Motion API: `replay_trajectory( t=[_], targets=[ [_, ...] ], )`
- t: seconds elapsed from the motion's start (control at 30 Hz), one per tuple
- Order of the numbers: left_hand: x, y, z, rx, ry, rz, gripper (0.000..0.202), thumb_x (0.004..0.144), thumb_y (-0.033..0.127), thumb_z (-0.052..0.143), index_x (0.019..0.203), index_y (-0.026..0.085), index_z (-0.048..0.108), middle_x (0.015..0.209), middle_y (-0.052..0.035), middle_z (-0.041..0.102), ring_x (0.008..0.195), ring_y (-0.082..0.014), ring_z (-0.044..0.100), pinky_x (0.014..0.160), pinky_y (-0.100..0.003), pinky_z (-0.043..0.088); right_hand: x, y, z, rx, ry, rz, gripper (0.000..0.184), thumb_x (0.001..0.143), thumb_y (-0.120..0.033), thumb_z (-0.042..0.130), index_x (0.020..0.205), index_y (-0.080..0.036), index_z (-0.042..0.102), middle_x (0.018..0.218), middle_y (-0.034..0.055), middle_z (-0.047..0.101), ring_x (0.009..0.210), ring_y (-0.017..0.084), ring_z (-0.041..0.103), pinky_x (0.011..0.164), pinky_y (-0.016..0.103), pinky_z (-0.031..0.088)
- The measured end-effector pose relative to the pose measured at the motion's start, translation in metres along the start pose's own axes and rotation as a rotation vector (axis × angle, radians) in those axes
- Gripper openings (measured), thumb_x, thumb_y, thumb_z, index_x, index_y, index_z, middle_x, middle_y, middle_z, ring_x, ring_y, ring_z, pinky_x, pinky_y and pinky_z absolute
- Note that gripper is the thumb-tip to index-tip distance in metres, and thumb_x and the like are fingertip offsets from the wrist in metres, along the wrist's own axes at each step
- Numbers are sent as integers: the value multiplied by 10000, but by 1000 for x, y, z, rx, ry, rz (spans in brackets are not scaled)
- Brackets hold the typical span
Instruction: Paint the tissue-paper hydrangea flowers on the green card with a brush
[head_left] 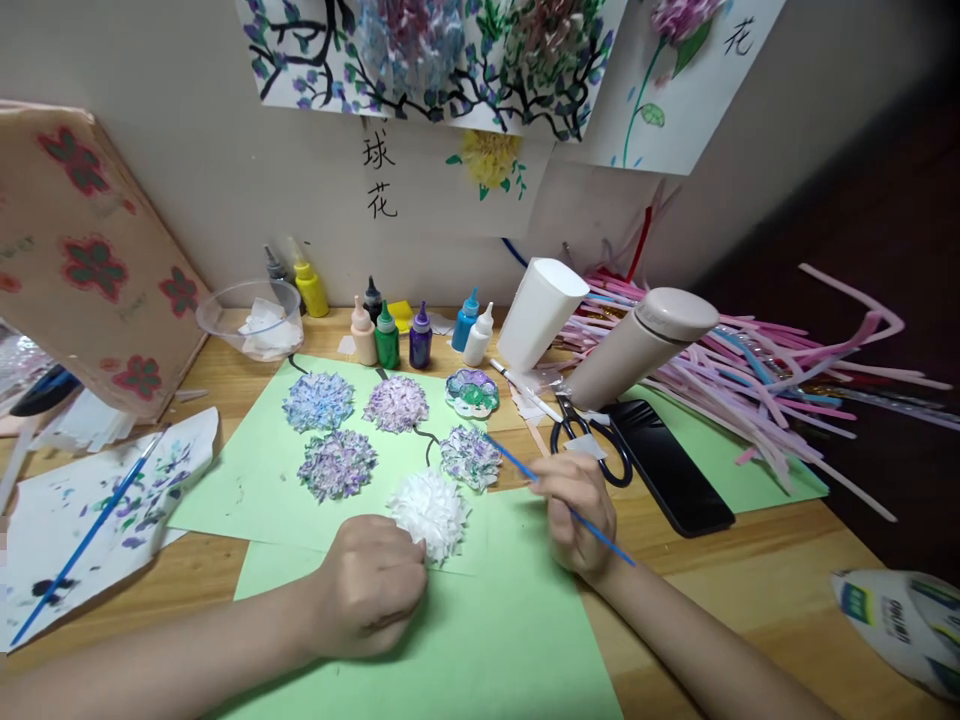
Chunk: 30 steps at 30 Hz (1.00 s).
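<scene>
My left hand (375, 585) is closed, its fingertips at the lower left edge of a white paper flower (429, 512), which it appears to pinch. In my right hand (576, 510) is a slim blue paintbrush (517, 462), slanting up to the left. Its far end reaches the right edge of a purple-green painted paper flower (471, 458); I cannot tell whether they touch. Behind lie a blue flower (318, 401), a pink-purple flower (395, 403) and a darker purple one (337, 465), all on green paper (232, 490). A paint-smeared palette (472, 393) sits beyond them.
Several paint bottles (386, 338) line the wall beside a clear bowl (251, 318). At right are scissors (591, 440), a black phone (670, 465), a tumbler (641, 340) and pink pipe cleaners (750, 370). Another brush (97, 522) rests on stained paper (176, 470) at left.
</scene>
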<state>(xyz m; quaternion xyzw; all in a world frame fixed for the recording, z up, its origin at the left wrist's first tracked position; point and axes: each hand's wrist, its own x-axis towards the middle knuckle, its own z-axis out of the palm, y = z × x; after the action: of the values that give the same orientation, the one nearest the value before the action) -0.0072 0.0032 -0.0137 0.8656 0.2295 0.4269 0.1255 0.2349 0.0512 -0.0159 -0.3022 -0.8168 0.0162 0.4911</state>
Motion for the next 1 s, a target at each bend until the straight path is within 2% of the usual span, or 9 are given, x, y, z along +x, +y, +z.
replay_trajectory(
  t=[0.17,0.3,0.83,1.0],
  targets=[
    [1,0,0,-14,-4,2,315,739,-31,406,596,224,289,444,45,378,394,-134,279,471,-312,138,5,21,5,-93,1,351,233,930,-177,364,1038,-236,563,971,58,639,964,224,552,827,397,420],
    [0,0,0,-24,-10,-5,316,739,-35,405,608,224,277,455,43,373,407,-133,272,482,-307,131,10,28,7,-18,-69,474,283,964,-224,326,1070,-231,588,1023,58,636,971,209,550,828,376,445],
    [-3,0,2,-52,3,-16,346,715,-74,406,621,225,261,470,47,342,440,-138,226,486,-302,143,10,25,6,20,-124,542,299,969,-282,325,1076,-230,599,1043,48,642,1011,210,540,865,366,434],
    [-3,1,1,-43,-18,-33,362,721,-78,418,626,226,247,477,51,329,448,-140,214,488,-302,137,9,24,5,-22,-86,574,303,972,-286,308,1053,-244,597,1036,46,643,992,219,533,880,386,401]
  ],
)
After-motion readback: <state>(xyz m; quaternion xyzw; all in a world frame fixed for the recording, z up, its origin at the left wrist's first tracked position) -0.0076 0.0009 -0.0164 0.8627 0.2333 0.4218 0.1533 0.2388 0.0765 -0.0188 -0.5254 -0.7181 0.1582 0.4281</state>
